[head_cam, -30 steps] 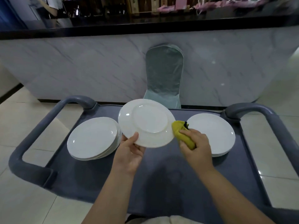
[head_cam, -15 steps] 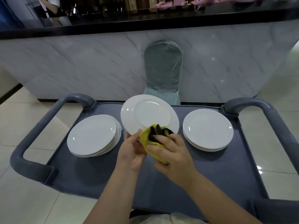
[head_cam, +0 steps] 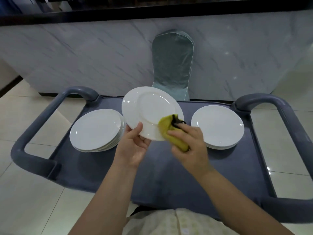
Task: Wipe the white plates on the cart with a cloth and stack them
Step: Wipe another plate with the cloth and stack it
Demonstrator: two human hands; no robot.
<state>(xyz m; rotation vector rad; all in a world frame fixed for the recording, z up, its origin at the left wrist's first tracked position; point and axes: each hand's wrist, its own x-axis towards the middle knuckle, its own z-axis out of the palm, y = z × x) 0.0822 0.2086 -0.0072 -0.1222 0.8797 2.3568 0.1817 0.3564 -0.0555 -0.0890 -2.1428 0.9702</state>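
Observation:
My left hand [head_cam: 133, 146] grips the near rim of a white plate [head_cam: 149, 111] and holds it tilted above the middle of the grey cart [head_cam: 169, 175]. A yellow cloth [head_cam: 171, 133] with a dark patch is bunched in my right hand [head_cam: 191, 143] and pressed against the plate's lower right rim. On the cart's left lies a stack of several white plates [head_cam: 96, 129]. A lower stack of white plates [head_cam: 217, 126] lies on its right.
The cart has a curved grey handle at the left [head_cam: 33, 126] and another at the right [head_cam: 291, 126]. Behind it a chair with a pale green cover [head_cam: 171, 65] stands against a marble-faced counter [head_cam: 84, 53]. Light floor tiles surround the cart.
My right hand has moved the cloth from the plate's right edge to its near rim and then to its lower right rim. The left hand has kept its grip on the plate.

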